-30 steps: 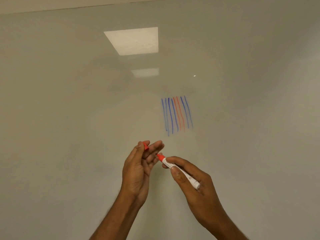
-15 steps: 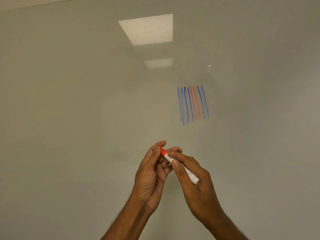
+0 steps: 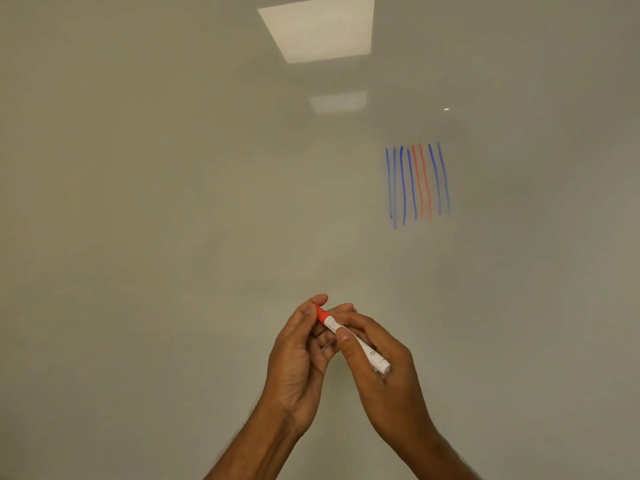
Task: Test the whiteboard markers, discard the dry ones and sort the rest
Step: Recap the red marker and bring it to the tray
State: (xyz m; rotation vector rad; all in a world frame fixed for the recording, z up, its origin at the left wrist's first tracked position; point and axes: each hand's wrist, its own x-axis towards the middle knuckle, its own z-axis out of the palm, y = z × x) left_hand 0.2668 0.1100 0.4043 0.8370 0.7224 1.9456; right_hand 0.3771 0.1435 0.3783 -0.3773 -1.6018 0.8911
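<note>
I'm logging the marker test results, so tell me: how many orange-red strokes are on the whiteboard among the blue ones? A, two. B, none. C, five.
A: two orange-red strokes run side by side on the whiteboard, with blue strokes on either side of them.

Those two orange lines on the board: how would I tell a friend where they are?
Take the pale whiteboard and look up and to the right of the hand-held marker for a tight cluster of thin upright strokes. The orange lines are two neighbours inside it, four blue strokes to their left and two to their right; they alone are not blue.
</note>
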